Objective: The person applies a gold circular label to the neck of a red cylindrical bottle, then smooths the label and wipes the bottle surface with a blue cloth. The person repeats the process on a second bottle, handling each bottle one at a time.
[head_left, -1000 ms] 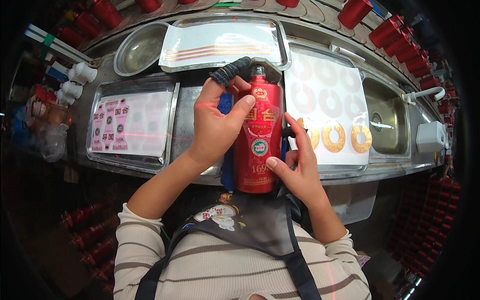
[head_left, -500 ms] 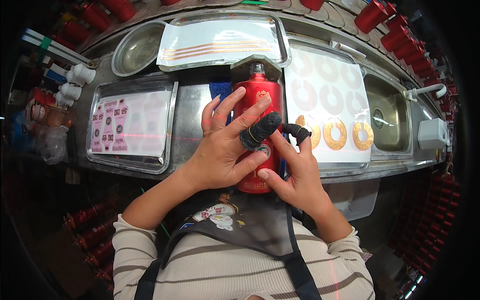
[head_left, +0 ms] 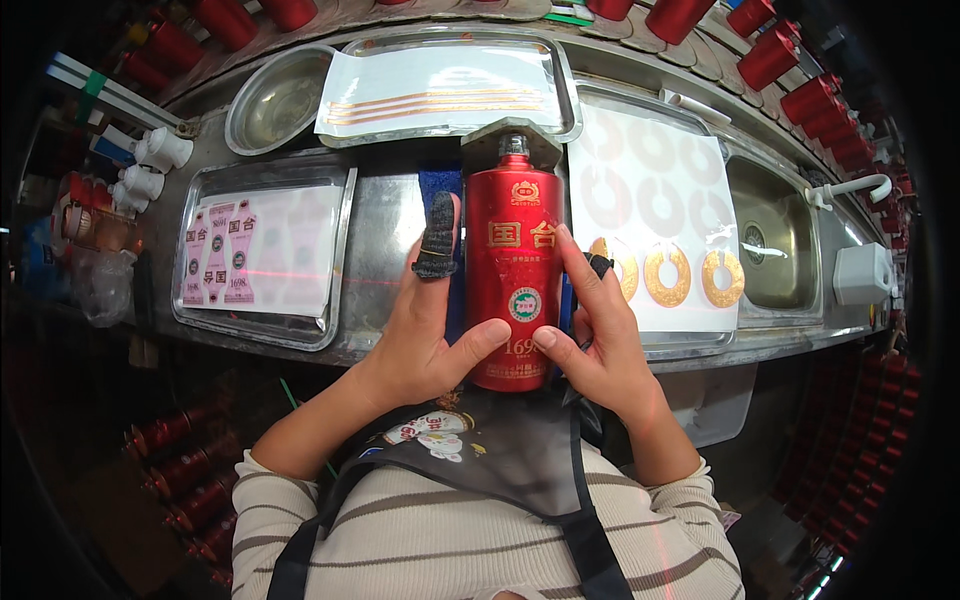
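A red bottle (head_left: 512, 270) with gold characters and a round label lies lengthwise on the steel counter, its neck pointing away from me. My left hand (head_left: 425, 330) cups its left side, thumb across the bottle's lower end, a dark fabric cot on the raised index finger. My right hand (head_left: 595, 335) presses against the bottle's right side, thumb on the lower front. A blue pad (head_left: 440, 195) shows under the bottle.
A steel tray (head_left: 345, 250) at left holds a sheet of pink labels (head_left: 250, 255). A white sheet with gold ring stickers (head_left: 665, 275) lies at right, beside a sink (head_left: 775, 235). A far tray (head_left: 555, 60) holds gold strips. Red bottles line the counter's edges and the floor.
My left hand slid off the bottle's front to its left side, uncovering the labelled face. The bottle now lies straighter. My right hand stayed on the right side.
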The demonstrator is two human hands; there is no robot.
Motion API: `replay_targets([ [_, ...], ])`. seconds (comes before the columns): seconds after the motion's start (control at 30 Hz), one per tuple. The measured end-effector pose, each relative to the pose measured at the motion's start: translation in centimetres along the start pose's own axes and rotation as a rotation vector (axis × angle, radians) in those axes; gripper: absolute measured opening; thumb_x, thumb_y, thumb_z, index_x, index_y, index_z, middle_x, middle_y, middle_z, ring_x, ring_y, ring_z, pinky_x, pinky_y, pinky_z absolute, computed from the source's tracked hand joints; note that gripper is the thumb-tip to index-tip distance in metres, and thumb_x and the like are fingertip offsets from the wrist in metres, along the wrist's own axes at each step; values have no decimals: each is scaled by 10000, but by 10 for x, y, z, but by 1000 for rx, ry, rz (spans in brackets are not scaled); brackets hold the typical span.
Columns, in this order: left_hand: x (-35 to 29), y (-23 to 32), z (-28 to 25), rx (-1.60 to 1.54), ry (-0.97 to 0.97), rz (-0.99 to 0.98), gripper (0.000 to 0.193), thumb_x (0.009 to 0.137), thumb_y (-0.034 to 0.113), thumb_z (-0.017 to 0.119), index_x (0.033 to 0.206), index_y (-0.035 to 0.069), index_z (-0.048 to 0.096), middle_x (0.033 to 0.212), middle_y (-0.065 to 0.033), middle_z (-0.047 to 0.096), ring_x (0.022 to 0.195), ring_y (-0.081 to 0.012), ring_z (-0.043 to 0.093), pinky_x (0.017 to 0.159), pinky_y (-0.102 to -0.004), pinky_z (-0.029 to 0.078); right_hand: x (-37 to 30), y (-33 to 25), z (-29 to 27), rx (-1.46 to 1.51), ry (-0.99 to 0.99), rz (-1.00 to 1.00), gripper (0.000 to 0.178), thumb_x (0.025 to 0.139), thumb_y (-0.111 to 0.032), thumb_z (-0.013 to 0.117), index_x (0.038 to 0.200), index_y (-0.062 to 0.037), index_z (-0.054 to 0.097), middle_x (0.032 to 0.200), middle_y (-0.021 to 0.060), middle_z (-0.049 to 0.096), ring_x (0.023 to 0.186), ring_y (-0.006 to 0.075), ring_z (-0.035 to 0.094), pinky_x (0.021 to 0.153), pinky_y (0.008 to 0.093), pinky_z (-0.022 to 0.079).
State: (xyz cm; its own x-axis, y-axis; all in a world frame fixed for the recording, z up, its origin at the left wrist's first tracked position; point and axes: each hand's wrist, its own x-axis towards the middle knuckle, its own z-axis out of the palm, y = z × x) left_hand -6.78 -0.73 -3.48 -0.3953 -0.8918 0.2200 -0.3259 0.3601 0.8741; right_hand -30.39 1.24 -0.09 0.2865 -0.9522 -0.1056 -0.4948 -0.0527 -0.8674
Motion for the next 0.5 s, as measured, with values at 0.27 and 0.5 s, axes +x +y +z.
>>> replay_targets([
  [0.27,-1,-8,14,-434,-60,-113,979,966,307,668,1601,-71,26,1661,-296,137,1537,-360,224,1239,-435,196,2,3,7,-64,95,-182,798,865,-284,746,1563,-96,408,1460,206,526,1188,372,541,1060,414,426],
  [0.5,-5,-7,4,78,-39,154,929,920,410,691,1630,97,181,1668,-230,214,1535,-468,160,1210,-611,97,7,-2,3,-81,82,-186,760,839,-278,784,1529,-173,483,1390,245,517,1262,422,535,1067,462,450],
])
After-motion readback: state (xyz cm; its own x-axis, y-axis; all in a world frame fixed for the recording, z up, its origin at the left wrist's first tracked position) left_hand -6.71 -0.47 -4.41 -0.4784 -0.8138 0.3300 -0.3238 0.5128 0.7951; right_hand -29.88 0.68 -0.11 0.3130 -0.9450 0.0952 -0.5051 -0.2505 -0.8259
